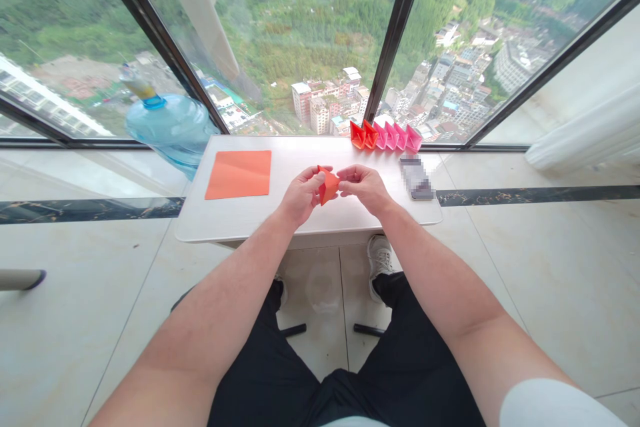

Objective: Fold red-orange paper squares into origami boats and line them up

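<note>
Head view, from left to right: we see a translucent blue plastic water jug [173, 127] beside the far left corner of a white rectangular table with rounded corners [240, 219]. On the table's left part we have a flat, four-sided orange paper sheet [239, 175]. Near the middle, our left hand [301, 193] pinches a small, pointed, folded orange paper piece [329, 185], its thumb on the near face and other fingers behind. We hold this piece above the table, between our two hands. Our right hand [367, 187] has its thumb and forefinger drawn close together at the piece's right edge; we cannot tell whether they grip it. Beyond that hand, along the far edge, we see two red-orange folded paper pieces [363, 136], then a row of pink folded paper pieces [397, 137]. Nearer us at the right end lies a blurred, dark rectangular object [417, 179].
</note>
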{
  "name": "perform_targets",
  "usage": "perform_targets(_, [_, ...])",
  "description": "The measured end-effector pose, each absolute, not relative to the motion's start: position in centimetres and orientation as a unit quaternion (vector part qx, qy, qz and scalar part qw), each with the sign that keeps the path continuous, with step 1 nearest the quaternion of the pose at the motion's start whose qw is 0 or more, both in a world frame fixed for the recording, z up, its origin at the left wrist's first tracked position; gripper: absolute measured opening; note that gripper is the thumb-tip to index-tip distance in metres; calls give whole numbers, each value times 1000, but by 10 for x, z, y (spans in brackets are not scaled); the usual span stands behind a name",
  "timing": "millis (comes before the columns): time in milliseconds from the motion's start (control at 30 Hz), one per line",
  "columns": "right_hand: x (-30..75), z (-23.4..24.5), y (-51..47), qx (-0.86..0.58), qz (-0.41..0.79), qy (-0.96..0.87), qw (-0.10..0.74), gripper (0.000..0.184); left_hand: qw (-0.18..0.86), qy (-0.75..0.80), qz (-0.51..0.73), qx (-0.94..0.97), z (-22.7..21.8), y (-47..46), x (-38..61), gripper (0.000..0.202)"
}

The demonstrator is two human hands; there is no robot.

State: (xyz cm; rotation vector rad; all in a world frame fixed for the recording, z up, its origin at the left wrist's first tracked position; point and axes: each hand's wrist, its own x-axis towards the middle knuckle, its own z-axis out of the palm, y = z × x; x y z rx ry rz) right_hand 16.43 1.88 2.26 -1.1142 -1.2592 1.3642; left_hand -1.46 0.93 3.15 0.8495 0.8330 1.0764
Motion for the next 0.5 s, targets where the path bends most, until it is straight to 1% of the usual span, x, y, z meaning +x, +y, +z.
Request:
perform_targets(167, [164, 26, 17, -474, 564, -503, 452, 34, 698, 369, 484, 379, 32, 9, -15, 39])
perform_targets(267, [165, 28, 16, -458, 582, -506, 443, 32, 706, 360, 482, 373, 34, 9, -16, 38])
perform_targets(367, [166, 28, 15, -438, 585, -512, 451, 29, 723, 347, 478, 359, 35, 9, -16, 39])
perform_targets(500, [166, 27, 15, -434, 584, -514, 453, 28, 694, 397, 461, 385, 31, 9, -14, 43])
